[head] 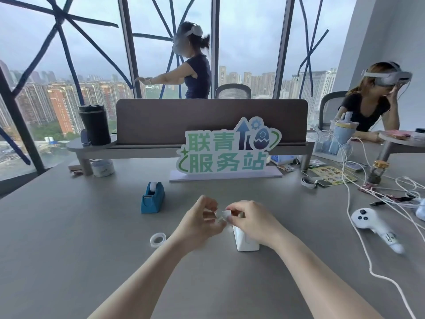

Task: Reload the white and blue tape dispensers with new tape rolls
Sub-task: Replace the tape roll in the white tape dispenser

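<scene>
The white tape dispenser stands on the grey table just below my hands, mostly hidden by my right hand. My left hand and my right hand meet above it and pinch a small clear tape roll between the fingertips. The blue tape dispenser stands to the left, with a white roll in its slot. A loose clear tape roll lies flat on the table in front of the blue dispenser, left of my left wrist.
A green and white sign stands behind my hands on a white base. At the right lie a white controller and tangled white cables. A black tumbler sits on the shelf. Two people with headsets are beyond the table.
</scene>
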`<state>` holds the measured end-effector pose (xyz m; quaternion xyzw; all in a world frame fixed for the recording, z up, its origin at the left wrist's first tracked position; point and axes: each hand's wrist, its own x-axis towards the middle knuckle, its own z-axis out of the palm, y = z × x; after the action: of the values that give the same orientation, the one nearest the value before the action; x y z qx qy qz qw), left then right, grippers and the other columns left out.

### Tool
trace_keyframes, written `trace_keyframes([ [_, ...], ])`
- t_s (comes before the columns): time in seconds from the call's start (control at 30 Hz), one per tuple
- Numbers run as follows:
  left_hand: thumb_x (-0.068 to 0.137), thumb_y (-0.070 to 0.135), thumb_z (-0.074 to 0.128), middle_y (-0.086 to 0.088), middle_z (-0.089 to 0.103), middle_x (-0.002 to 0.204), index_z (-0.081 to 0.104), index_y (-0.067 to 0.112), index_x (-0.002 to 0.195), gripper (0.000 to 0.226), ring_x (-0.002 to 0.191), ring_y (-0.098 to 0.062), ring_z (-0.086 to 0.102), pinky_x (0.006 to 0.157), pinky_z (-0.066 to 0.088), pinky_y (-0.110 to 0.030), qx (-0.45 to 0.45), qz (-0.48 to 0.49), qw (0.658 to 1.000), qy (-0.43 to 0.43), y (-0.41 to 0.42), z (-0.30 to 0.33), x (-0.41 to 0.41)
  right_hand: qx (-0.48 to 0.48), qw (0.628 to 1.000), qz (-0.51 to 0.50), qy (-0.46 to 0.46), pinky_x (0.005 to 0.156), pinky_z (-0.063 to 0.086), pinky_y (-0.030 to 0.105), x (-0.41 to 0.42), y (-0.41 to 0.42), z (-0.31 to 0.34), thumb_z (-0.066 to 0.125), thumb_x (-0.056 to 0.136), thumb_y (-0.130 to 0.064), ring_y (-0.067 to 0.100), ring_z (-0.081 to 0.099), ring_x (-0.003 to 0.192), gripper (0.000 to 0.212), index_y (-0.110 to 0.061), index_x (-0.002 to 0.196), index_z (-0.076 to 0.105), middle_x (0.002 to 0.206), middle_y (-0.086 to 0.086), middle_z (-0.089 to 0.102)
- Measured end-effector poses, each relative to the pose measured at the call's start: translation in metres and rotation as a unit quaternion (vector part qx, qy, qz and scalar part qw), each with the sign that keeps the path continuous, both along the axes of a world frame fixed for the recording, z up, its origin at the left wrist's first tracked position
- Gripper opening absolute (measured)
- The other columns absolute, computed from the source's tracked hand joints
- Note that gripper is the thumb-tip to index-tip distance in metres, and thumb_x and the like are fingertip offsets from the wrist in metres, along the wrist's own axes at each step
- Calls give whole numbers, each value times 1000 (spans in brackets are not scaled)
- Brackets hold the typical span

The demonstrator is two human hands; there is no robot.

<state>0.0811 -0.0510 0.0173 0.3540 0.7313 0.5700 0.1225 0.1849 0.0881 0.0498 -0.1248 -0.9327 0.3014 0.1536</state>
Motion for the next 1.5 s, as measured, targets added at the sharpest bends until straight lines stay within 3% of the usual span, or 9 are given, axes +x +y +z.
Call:
trace_keyframes([
  [0.1,74,7,78,4,57,97,55,17,97,35,69,5,62,62,48,-14,29,-20,999,-40,1,8,0,-17,1000,12,5,70,45,24,2,1,6,59,94,-36,3,55,69,22,-20,101,72,94,-5,67],
  [0.27,70,11,83,-1,70,95,64,17,99,36,83,-7,69,75,53,-21,33,-32,996,-79,0,14,-3,9,1000,15,8,73,42,19,2,6,15,62,93,-32,9,56,86,24,-20,112,71,93,-10,61],
  [0.53,70,7,82,2,74,86,70,17,98,32,80,-7,70,73,52,-16,76,-40,990,-115,0,20,1,25,999,32,22,69,41,24,6,7,17,62,93,-26,11,55,76,16,-19,103,72,81,-9,56],
  [0.67,73,6,78,-11,75,95,70,15,104,33,86,-15,70,83,56,-27,103,-62,979,-165,0,23,3,51,996,36,58,73,45,30,7,8,18,63,92,-18,15,56,78,14,-15,102,71,83,-5,57],
  [0.8,77,2,72,-22,70,105,68,11,108,32,92,-25,69,81,59,-29,136,-88,960,-229,1,28,3,95,990,45,93,75,49,37,8,6,18,63,90,-12,22,58,79,13,-7,101,70,87,5,60],
  [1.03,81,2,66,-15,68,103,68,11,112,32,90,-23,66,71,57,-26,161,-94,944,-272,3,25,6,120,989,45,79,78,49,37,7,6,22,60,91,-13,23,58,83,16,-10,105,68,91,5,59],
  [1.2,82,0,66,-14,74,100,67,9,115,34,91,-22,70,74,57,-25,168,-94,949,-250,8,26,10,100,994,17,48,76,51,39,5,7,25,57,92,-16,22,57,81,13,-8,94,67,88,3,58],
  [1.37,80,-1,67,-14,75,99,67,11,114,36,89,-18,73,73,56,-21,174,-101,954,-224,11,38,11,-15,993,-21,117,66,51,30,3,6,22,67,88,-18,12,59,66,10,-14,92,76,75,-4,67],
  [1.5,81,-1,67,-14,75,99,66,12,115,37,88,-18,73,75,57,-21,171,-97,957,-214,13,40,11,-85,985,-25,150,71,58,37,0,7,15,72,85,-16,23,69,77,11,-14,94,77,84,7,74],
])
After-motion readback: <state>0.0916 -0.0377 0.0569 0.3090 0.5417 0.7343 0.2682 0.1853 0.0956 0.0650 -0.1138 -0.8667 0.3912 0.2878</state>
